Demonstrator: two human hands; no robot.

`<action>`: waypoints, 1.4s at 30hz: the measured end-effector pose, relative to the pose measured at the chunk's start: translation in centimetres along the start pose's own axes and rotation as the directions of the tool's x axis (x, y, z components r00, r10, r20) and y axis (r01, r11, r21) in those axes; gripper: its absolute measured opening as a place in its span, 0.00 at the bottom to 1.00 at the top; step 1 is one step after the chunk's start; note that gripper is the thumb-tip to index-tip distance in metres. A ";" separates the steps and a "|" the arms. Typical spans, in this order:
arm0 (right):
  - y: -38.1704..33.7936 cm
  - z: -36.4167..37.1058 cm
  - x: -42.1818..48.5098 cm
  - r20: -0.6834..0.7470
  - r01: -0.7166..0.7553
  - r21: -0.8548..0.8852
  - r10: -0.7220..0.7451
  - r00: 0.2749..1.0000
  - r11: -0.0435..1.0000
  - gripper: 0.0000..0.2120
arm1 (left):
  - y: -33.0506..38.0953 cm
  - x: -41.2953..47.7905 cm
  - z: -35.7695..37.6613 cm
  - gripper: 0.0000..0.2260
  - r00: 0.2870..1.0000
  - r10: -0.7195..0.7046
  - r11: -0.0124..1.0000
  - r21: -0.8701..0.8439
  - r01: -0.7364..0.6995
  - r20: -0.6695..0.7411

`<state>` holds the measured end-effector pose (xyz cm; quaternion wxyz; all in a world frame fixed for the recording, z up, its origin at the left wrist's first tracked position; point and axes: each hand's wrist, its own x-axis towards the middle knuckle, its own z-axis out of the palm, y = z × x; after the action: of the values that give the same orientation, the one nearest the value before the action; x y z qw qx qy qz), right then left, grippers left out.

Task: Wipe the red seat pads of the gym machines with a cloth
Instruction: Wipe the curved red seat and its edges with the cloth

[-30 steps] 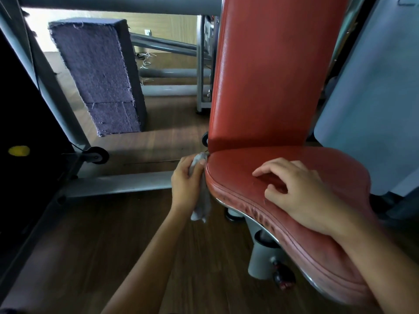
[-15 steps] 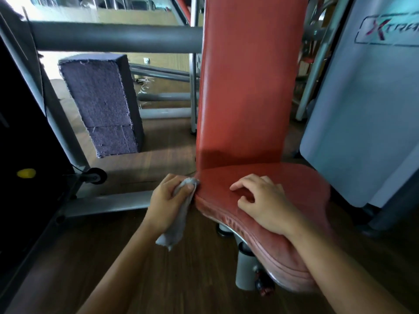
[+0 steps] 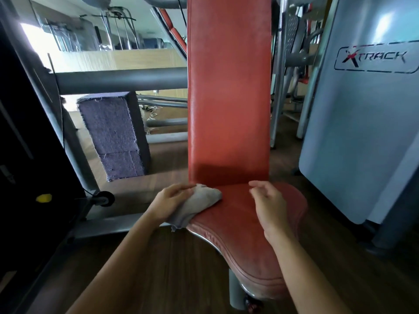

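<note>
Seat pad [image 3: 240, 225] sits centre, on a post [image 3: 235, 291] rising from the floor [image 3: 158, 268]. Back pad [image 3: 229, 91] stands upright along the seat's far edge. Cloth [image 3: 195, 207] lies on the seat's far-left corner, hanging over the left edge; left hand [image 3: 167, 200] on it, at the left edge. Right hand [image 3: 269, 200] is over the seat's far-right part, right of the cloth. Padded block [image 3: 113, 137] stands on the floor behind-left of the seat, under a horizontal bar [image 3: 120, 80] running left from behind the back pad. Panel w/ logo [image 3: 362, 123] stands right of the seat.
</note>
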<state>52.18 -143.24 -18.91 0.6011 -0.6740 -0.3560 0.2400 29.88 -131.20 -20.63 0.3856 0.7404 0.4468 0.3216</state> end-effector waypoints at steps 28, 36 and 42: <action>0.1 0.1 2.5 0.428 0.471 -0.453 -0.279 0.860 0.757 0.19 | -0.7 2.5 6.5 0.07 0.963 0.207 0.912 0.390 -0.126 -0.173; -0.2 -2.2 2.1 0.572 0.535 -0.642 -0.122 0.811 0.549 0.29 | -1.4 2.2 6.5 0.07 0.949 0.182 0.950 0.295 -0.102 -0.259; -1.0 -3.0 0.6 0.385 0.334 -0.714 -0.053 0.921 0.615 0.34 | -1.8 2.4 6.7 0.06 0.947 0.177 0.955 0.278 -0.099 -0.270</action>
<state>54.67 -144.70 -17.39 0.2122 -0.7719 -0.5897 0.1065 35.53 -130.40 -25.17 0.1910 0.7588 0.4839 0.3919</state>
